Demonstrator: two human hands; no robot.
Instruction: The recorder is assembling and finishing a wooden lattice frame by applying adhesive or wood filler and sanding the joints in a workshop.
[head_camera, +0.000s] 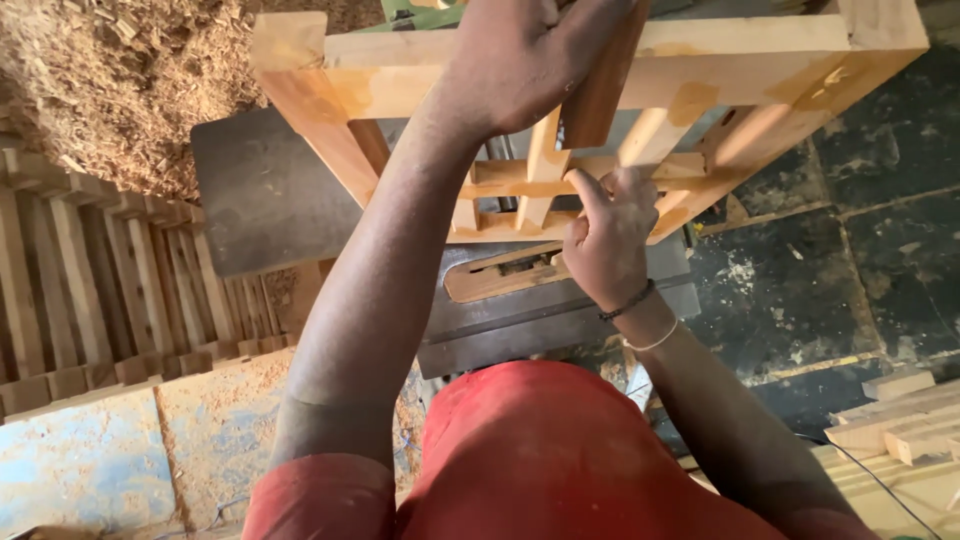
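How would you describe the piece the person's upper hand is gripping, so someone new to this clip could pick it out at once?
Start at the grey machine table, where a pale wooden frame stands. The left hand grips a reddish-brown slat running across the frame's top rail. It is darker than the pale slats below, which the right hand touches.

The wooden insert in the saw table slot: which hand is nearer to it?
Right. The right hand hovers just above the wooden insert, fingers on a frame slat; the left hand grips the wooden frame higher up.
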